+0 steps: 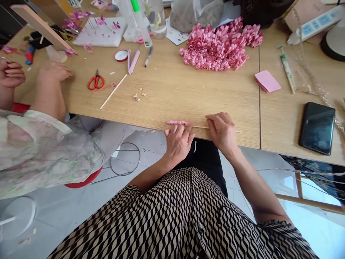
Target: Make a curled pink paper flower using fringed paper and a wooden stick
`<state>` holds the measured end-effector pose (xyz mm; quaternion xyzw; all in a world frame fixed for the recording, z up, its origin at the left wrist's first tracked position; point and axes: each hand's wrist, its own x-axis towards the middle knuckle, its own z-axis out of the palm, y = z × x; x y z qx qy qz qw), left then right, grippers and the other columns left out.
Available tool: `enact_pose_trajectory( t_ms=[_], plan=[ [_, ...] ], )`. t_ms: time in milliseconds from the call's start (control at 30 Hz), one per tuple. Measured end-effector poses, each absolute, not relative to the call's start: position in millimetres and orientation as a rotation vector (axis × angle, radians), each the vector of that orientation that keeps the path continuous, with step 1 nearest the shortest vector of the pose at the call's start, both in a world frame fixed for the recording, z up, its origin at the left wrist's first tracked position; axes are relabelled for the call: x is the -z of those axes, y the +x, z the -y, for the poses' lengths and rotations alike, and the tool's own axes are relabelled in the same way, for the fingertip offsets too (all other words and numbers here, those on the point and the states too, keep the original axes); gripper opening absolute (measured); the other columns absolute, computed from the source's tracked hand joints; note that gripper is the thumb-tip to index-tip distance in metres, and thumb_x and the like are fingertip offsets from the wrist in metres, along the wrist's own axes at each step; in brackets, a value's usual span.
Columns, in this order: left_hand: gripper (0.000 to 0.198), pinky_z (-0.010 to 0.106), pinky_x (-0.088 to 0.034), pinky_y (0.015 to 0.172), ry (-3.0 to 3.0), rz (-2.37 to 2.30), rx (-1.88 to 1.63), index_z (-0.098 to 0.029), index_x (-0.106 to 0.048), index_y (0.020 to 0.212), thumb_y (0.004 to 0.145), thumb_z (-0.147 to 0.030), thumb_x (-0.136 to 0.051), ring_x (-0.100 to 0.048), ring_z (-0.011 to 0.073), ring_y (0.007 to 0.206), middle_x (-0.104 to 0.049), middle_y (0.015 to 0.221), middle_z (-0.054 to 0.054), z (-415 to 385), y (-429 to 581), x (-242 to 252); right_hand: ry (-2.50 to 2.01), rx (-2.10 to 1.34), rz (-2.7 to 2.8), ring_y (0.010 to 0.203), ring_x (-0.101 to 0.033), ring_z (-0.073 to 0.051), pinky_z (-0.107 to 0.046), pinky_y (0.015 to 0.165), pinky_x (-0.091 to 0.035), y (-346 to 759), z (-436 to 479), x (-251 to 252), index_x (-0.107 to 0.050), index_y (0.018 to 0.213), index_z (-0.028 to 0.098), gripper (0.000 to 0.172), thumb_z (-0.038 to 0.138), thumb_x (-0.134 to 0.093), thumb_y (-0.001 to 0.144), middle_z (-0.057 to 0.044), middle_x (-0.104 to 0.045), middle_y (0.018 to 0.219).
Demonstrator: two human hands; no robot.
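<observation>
Two bare hands work at the near edge of a wooden table (167, 82). The left hand (178, 144) and right hand (222, 133) lie palm-down across a thin stick (201, 126), fingers curved over it; whether either grip is clamped or only pressing cannot be told. A tight pink paper curl (177, 122) sits on the stick's left end, just past the left hand's fingertips. The stick looks light and stiff, the paper soft and easily crushed, so the bare stick appears the safer place to hold. Beyond lie red scissors (95, 81), a loose stick (113, 91) and a heap of pink curls (215, 45). At left, a co-worker's floral sleeve (40, 151) reaches toward the table, with a co-worker's hand (54, 71) resting well apart from the work.
</observation>
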<state>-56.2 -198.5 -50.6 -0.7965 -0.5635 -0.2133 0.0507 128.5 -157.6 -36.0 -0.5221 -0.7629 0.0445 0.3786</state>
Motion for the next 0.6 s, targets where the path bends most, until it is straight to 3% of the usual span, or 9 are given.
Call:
enact_pose_trajectory(
  t_ms=[300,400,500,600],
  plan=[
    [0.043,0.037,-0.029,0.076,-2.422,1.754,0.594,-0.018,-0.059,0.128,0.102,-0.042,-0.034,-0.054,0.0228,0.089,-0.064,0.09,0.008,203.0,-53.4,49.4,-1.199,-0.292,2.072,0.085,-0.056,-0.021,-0.038,0.079,-0.05,126.0,155.2,37.3,-0.071,0.091,0.02,0.019,0.026,-0.053,0.092,-0.008,-0.067,0.088],
    [0.042,0.038,-0.029,0.077,-2.418,1.767,0.597,-0.018,-0.059,0.127,0.102,-0.04,-0.035,-0.054,0.0242,0.094,-0.064,0.095,0.009,202.4,-52.1,49.0,-1.293,-0.233,2.004,0.083,-0.057,-0.021,-0.039,0.079,-0.051,127.7,149.9,33.6,-0.068,0.107,0.017,0.024,0.024,-0.051,0.092,-0.009,-0.066,0.089],
    [0.042,0.037,-0.029,0.076,-2.445,1.75,0.564,-0.017,-0.056,0.131,0.101,-0.04,-0.037,-0.053,0.0215,0.085,-0.063,0.086,0.006,204.8,-53.1,49.1,-1.356,-0.187,1.93,0.08,-0.058,-0.02,-0.039,0.078,-0.05,133.8,144.3,25.2,-0.06,0.124,0.017,0.033,0.023,-0.049,0.093,-0.007,-0.065,0.088],
    [0.04,0.037,-0.029,0.076,-2.436,1.757,0.574,-0.019,-0.058,0.128,0.101,-0.04,-0.038,-0.054,0.022,0.088,-0.064,0.089,0.007,204.2,-53.7,49.7,-1.264,-0.258,2.056,0.083,-0.058,-0.02,-0.038,0.078,-0.05,137.3,145.1,26.0,-0.066,0.112,0.018,0.025,0.025,-0.052,0.092,-0.007,-0.066,0.087]
  ],
)
